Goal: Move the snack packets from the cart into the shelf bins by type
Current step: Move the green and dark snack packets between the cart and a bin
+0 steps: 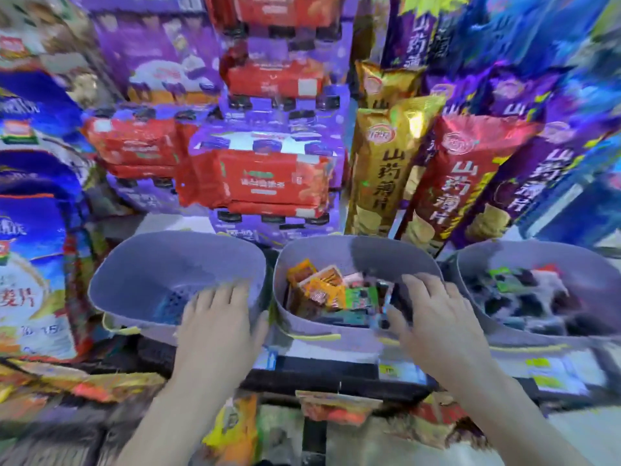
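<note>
- Snack packets [322, 290] lie heaped in the middle bin [386, 253]; darker ones fill the right bin [588, 264].
- Left hand [218, 317] lies flat, fingers straight, on the left bin's [134, 264] near rim.
- Right hand [437, 317] is released, fingers spread over the middle bin.
- Behind the bins I see stacked red biscuit packs [265, 183] and upright tall chip bags [379, 173].
- The shelf edge [336, 368] carries price labels; the view is blurred.
</note>
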Demonstrator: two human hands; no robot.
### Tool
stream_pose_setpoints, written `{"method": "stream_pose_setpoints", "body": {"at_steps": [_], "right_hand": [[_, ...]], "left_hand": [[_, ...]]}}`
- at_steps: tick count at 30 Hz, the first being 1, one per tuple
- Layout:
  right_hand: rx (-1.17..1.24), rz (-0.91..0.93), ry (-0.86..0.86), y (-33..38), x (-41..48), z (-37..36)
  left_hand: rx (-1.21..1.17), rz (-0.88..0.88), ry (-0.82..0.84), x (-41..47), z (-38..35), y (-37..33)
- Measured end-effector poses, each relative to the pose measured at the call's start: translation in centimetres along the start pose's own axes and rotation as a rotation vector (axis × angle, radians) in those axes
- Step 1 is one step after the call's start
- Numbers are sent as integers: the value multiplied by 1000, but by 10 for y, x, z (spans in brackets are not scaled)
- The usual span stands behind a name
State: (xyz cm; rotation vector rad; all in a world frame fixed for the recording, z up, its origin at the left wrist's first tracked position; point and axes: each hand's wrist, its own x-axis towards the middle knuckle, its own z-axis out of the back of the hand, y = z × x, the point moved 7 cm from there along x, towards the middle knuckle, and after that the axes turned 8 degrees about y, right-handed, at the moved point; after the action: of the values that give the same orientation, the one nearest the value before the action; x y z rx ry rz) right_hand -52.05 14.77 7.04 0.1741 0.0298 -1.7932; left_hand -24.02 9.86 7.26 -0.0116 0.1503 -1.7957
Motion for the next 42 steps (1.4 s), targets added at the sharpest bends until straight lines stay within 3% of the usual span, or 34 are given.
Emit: {"method": "stream_pose_setpoints", "body": {"at_steps": [7,11,20,27,34,37,42], "right_hand": [[179,55,176,-20,56,-17],[301,-32,375,-20,95,-49],[274,-111,598,-11,145,-116],[210,-88,565,-15,156,-114],[93,110,516,-12,156,-92],[308,175,499,-21,157,-83],[908,273,465,-25,151,-48]], "left_hand": [[-188,-181,-40,85,-22,-20],[-178,-235,-6,115,-49,-30],[-204,-269,46,126,-69,-27],[-187,-260,76,126,-70,-29],[-241,-253,25,123,-62,-32],[-270,-243,16,121,-57,-32],[-432,-220,2,114,-43,-41]]}}
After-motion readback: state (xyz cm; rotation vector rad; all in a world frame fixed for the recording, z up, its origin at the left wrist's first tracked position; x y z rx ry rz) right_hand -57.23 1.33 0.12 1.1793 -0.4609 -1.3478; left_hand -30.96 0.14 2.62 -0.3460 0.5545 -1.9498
